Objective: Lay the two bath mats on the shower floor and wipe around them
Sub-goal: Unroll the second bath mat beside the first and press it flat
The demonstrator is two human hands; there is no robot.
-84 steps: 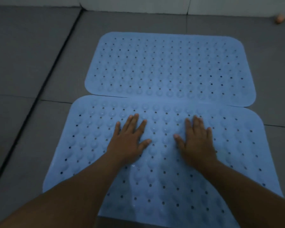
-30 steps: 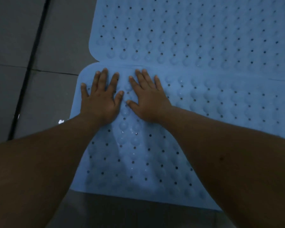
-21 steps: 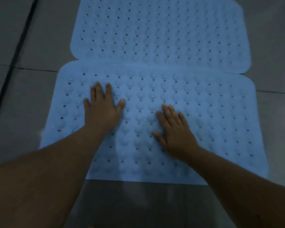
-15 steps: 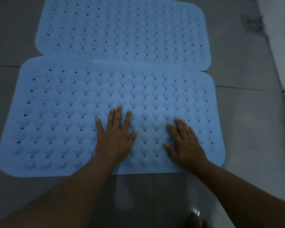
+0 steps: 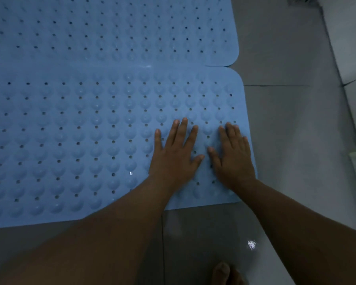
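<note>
From the head camera, two blue bath mats lie flat on the grey tiled floor (image 5: pixel 286 124), the far mat (image 5: pixel 111 27) meeting the near mat (image 5: pixel 80 140) along their long edges. The left hand (image 5: pixel 175 159) and right hand (image 5: pixel 232 159) press palm-down on the near mat's right end, side by side, fingers straight and slightly spread, holding nothing. A toe (image 5: pixel 222 272) shows at the bottom edge.

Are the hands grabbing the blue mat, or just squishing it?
Nothing is held. The left hand and right hand lie flat, fingers straight, pressing the near mat by its right end.
</note>
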